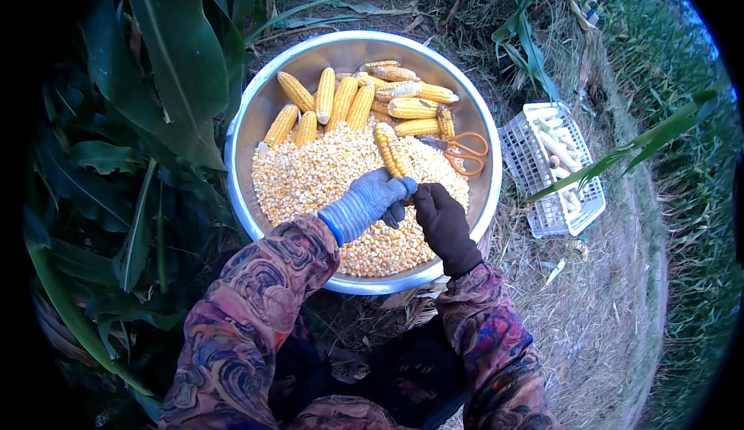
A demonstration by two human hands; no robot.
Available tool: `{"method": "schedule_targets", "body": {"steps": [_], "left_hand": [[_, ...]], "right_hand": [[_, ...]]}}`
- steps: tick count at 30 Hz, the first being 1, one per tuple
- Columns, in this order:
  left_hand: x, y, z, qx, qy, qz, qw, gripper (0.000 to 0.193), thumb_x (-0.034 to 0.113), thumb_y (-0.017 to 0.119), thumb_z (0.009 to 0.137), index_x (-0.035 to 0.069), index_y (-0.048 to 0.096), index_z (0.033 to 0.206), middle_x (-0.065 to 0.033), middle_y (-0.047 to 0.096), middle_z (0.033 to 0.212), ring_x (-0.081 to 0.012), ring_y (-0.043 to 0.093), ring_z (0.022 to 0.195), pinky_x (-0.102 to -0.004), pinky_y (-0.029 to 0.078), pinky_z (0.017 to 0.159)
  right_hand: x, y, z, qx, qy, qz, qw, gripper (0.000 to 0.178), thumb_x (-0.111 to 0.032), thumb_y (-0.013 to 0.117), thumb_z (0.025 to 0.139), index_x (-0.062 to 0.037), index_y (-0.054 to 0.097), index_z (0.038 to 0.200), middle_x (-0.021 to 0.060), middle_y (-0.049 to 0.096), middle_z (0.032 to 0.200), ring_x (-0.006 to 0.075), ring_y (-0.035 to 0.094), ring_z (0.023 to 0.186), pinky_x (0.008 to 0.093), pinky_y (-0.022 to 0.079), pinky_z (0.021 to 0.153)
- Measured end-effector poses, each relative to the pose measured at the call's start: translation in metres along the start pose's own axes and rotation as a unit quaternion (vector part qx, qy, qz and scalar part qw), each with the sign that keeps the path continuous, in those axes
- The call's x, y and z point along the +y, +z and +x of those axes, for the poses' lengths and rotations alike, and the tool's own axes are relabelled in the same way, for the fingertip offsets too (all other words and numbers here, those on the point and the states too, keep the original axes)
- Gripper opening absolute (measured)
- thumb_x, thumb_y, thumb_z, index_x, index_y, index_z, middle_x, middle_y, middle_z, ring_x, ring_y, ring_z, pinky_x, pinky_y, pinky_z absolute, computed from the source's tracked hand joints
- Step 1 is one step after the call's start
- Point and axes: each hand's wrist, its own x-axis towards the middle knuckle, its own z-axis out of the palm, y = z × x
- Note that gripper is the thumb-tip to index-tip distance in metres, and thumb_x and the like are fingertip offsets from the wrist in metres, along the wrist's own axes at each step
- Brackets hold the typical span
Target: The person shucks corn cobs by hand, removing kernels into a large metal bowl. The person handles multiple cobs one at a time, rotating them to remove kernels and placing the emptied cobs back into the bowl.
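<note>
My left hand [370, 201], in a grey-blue knit glove, is closed around the lower end of a yellow corn cob [392, 151] that points up and away from me. Close against it is my right hand [442, 217] in a dark brown glove, its fingers pinched near the cob's lower end; what they grip, if anything, is hidden. Both are above a wide metal basin [242, 151]. Loose corn kernels [310, 178] fill its near part. Whole corn cobs [341, 103] lie heaped along the far side. Orange-handled scissors [465, 153] rest at the right, their blades partly out of sight.
A white plastic basket [544, 217] holding pale stripped cobs [559, 151] stands right of the basin. Tall green corn leaves [182, 50] crowd the left side. One long leaf [620, 163] crosses over the basket. Dry straw [597, 298] covers the ground at right.
</note>
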Motion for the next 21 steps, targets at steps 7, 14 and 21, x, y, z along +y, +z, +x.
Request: {"method": "schedule_targets", "body": {"steps": [7, 14, 21], "left_hand": [[0.001, -0.001, -0.001, -0.044, 0.034, 0.003, 0.998, 0.029, 0.032, 0.048, 0.089, 0.003, 0.051, 0.092, -0.0018, 0.05, 0.059, -0.0088, 0.047, 0.047, -0.0211, 0.039, 0.044], [-0.01, 0.002, 0.013, -0.093, 0.048, -0.12, 0.987, 0.028, 0.03, 0.051, 0.086, 0.003, 0.051, 0.094, -0.0018, 0.053, 0.065, -0.0087, 0.047, 0.046, -0.0213, 0.037, 0.041], [0.005, 0.01, 0.004, 0.009, 0.012, -0.045, 0.999, 0.031, 0.036, 0.05, 0.087, 0.005, 0.05, 0.084, -0.0007, 0.047, 0.055, -0.0097, 0.045, 0.044, -0.0225, 0.036, 0.041]], "right_hand": [[0.009, -0.001, -0.002, -0.021, 0.028, 0.042, 0.999, 0.012, -0.009, 0.048, 0.087, -0.0034, 0.05, 0.097, 0.0126, 0.051, 0.075, 0.0292, 0.054, 0.068, 0.037, 0.044, 0.057], [0.012, -0.014, -0.003, 0.005, 0.01, 0.017, 1.0, 0.01, -0.009, 0.049, 0.085, -0.0045, 0.05, 0.094, 0.0114, 0.051, 0.074, 0.0285, 0.054, 0.066, 0.0374, 0.044, 0.055], [0.011, -0.015, -0.006, -0.008, 0.031, 0.017, 0.999, 0.014, -0.009, 0.049, 0.085, -0.0057, 0.051, 0.099, 0.0114, 0.051, 0.074, 0.0283, 0.054, 0.065, 0.0371, 0.044, 0.052]]}}
